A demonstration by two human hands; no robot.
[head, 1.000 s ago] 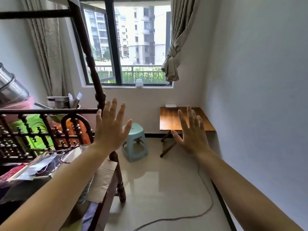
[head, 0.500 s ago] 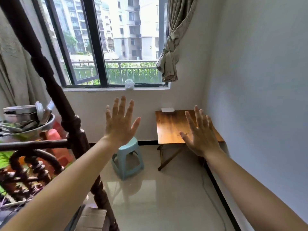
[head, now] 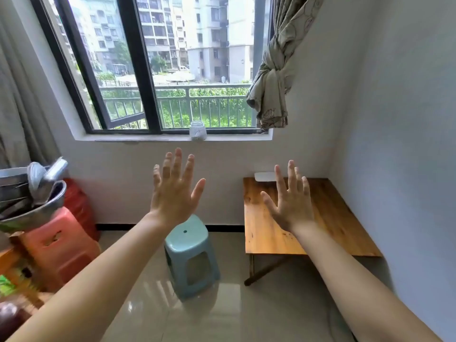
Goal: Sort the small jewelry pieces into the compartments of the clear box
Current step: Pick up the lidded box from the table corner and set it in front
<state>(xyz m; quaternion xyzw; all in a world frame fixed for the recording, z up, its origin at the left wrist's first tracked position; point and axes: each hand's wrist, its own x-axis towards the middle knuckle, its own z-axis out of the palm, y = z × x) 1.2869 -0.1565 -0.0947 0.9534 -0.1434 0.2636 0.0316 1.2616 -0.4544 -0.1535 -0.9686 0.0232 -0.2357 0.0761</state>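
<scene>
Your left hand (head: 174, 191) is raised in front of you, back of the hand toward the camera, fingers spread wide and pointing up, nothing in it. Your right hand (head: 290, 203) is up the same way, off to the right of the left one and well apart from it, fingers fanned, thumb out to the left, also empty. Both forearms are bare and reach in from the bottom corners. Behind the right hand sits a low wooden table (head: 328, 218) pushed against the wall; past the right fingertips, at the table's far edge, lies a small whitish flat object (head: 264, 176), too blurred to say whether it is the clear box. You can't make out any jewelry pieces. Below the left hand and a bit to its right stands a light blue plastic stool (head: 190, 250) on the glossy floor. Above the left hand's fingertips a glass jar (head: 197, 130) sits on the window sill, with the dark-framed window (head: 145, 70) behind it and a knotted curtain (head: 274, 77) up above the right hand. Far left of the left hand, metal bowls (head: 29, 193) are stacked on a red stool (head: 56, 245).
</scene>
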